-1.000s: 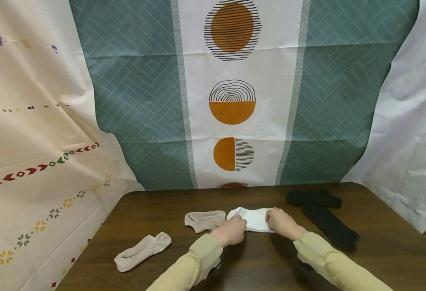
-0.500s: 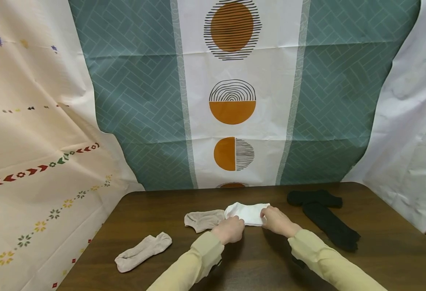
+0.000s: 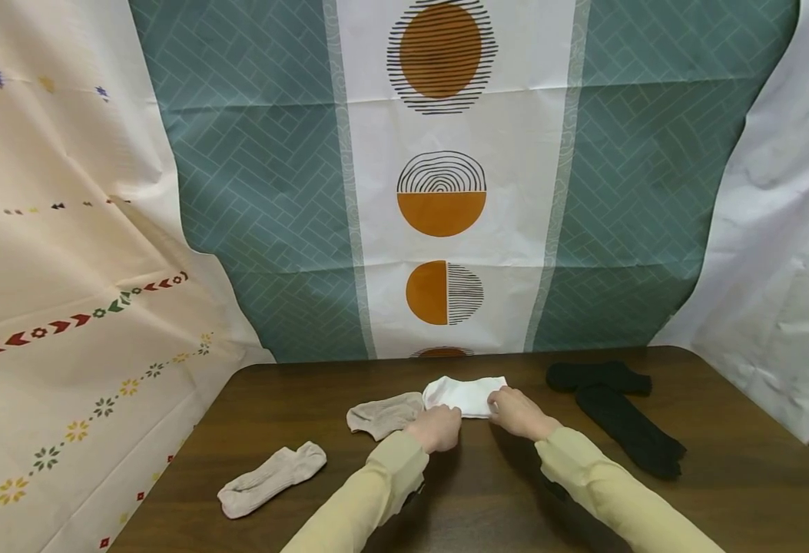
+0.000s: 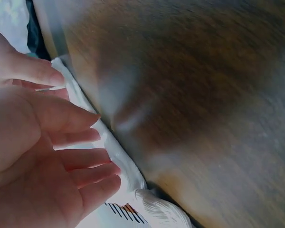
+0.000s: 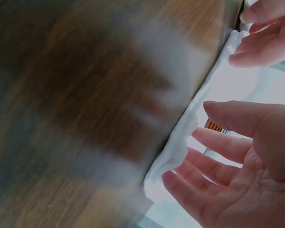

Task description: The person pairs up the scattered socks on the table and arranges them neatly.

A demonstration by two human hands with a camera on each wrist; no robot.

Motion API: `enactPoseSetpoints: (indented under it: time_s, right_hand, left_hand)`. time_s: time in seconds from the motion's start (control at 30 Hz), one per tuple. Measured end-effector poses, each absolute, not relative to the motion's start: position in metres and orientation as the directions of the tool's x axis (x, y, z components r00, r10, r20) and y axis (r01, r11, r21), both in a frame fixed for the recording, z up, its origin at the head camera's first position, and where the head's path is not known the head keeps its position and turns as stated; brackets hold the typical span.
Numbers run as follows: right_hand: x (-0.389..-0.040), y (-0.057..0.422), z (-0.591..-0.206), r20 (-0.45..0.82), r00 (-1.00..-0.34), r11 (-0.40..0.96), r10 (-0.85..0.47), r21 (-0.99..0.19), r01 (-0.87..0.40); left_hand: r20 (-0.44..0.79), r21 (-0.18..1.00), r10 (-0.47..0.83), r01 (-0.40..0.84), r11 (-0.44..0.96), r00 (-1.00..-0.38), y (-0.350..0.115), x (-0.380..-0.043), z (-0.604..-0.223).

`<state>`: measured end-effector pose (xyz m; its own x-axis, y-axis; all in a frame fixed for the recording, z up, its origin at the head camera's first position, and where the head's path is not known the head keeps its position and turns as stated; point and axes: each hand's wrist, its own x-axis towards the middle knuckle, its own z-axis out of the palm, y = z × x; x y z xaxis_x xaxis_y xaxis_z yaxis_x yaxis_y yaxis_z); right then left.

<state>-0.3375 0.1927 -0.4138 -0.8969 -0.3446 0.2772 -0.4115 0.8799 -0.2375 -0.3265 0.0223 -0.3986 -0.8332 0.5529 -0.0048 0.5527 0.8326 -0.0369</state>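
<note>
A white sock (image 3: pixel 466 395) lies flat on the wooden table between both hands. My left hand (image 3: pixel 437 428) is at its near left edge, and the left wrist view shows that hand's fingers (image 4: pixel 92 173) fairly straight against the fabric. At the sock's right end is my right hand (image 3: pixel 520 415). Its fingertips touch the cloth in the right wrist view, with the thumb (image 5: pixel 228 114) spread away from the other fingers. A beige ribbed sock (image 3: pixel 379 415) lies directly left of the white one, slightly rumpled, partly behind my left hand.
Another beige sock (image 3: pixel 273 480) lies diagonally at the front left. Two black socks, one across the back (image 3: pixel 594 377) and one slanting forward (image 3: pixel 628 432), overlap on the right. Patterned cloth (image 3: pixel 445 230) hangs behind the wooden table (image 3: pixel 487 499).
The white sock has slid away from me and slightly left, with both hands following. The beige sock beside it has shifted slightly left and become rumpled.
</note>
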Motion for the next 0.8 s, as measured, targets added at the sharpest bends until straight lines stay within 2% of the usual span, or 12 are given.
enactPoseSetpoints:
  time_s: [0.4, 0.53, 0.8]
  right_hand:
    - [-0.343, 0.194, -0.413, 0.261, -0.884, 0.841, -0.387, -0.292, -0.455]
    - [-0.346, 0.193, -0.413, 0.284, -0.875, 0.837, -0.391, -0.286, -0.467]
    - [-0.349, 0.193, -0.414, 0.308, -0.864, 0.842, -0.398, -0.252, -0.477]
  left_hand:
    - [-0.076, -0.054, 0.504, 0.508, 0.860, -0.861, 0.028, -0.343, -0.408]
    - [-0.042, -0.061, 0.522, 0.523, 0.850, -0.852, 0.029, -0.360, -0.422]
    - [-0.068, -0.054, 0.492, 0.496, 0.867, -0.868, 0.030, -0.349, -0.402]
